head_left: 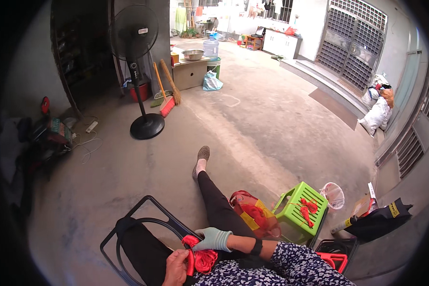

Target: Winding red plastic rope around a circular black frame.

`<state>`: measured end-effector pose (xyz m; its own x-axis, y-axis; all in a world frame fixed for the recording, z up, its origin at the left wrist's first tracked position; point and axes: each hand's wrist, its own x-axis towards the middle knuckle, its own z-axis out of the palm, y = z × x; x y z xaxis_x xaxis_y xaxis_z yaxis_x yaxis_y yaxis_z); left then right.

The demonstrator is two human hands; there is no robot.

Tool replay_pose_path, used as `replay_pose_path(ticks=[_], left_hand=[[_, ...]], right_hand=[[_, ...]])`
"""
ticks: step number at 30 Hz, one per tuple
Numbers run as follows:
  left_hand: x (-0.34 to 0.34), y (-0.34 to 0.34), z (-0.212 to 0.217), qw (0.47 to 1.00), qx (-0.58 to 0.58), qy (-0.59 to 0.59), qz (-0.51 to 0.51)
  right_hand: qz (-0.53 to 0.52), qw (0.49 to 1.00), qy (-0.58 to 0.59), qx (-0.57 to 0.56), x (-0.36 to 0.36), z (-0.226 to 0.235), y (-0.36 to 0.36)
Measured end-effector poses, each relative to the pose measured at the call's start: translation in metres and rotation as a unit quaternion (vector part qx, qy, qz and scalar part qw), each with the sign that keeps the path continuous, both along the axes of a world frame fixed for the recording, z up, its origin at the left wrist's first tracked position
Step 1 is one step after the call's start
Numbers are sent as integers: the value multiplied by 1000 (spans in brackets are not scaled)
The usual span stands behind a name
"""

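Setting: concrete yard floor (271,124), a standing fan (137,57) and brooms (168,90) far ahead, white sacks (376,112) by the right wall.
Person: seated, legs in dark trousers stretched forward, a black frame (128,224) lying across the left knee.
Left hand (176,268): bare, fingers closed round a red handle (190,263) at the lap.
Right hand (213,239): in a pale green glove, closed on top of the red cord (204,260).
Cord: bunched in the lap, pinched between both hands.
Nearby: red mesh bag (252,214) beside the right thigh; green stool (301,206) just right of it, a red knot (309,209) on its seat; black bag (379,220) further right.
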<state>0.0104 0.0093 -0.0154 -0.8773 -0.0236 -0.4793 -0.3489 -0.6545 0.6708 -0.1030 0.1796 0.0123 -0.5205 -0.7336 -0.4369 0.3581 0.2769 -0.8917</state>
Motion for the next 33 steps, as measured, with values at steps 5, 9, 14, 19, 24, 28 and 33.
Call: replay_pose_path(ticks=[5,9,14,19,24,28,33], left_hand=[[9,4,15,1000,15,-5,-8],[20,2,12,999,22,-23,-33],[10,1,15,998,7,-21,-53],[-2,-2,19,996,21,-26,-77],[1,-8,18,994,51,-49,-82],[2,-9,20,994,48,-51,-86],[4,-6,20,990,57,-44,-118]], right_hand=[[-5,992,123,3,21,-17,-1],[55,998,-6,3,21,0,9],[186,951,143,203,2,33,67],[-146,982,4,122,-17,20,129],[-395,904,-119,-107,0,6,87],[-367,907,-98,-182,-8,-31,106],[-569,727,-204,-326,8,27,65]])
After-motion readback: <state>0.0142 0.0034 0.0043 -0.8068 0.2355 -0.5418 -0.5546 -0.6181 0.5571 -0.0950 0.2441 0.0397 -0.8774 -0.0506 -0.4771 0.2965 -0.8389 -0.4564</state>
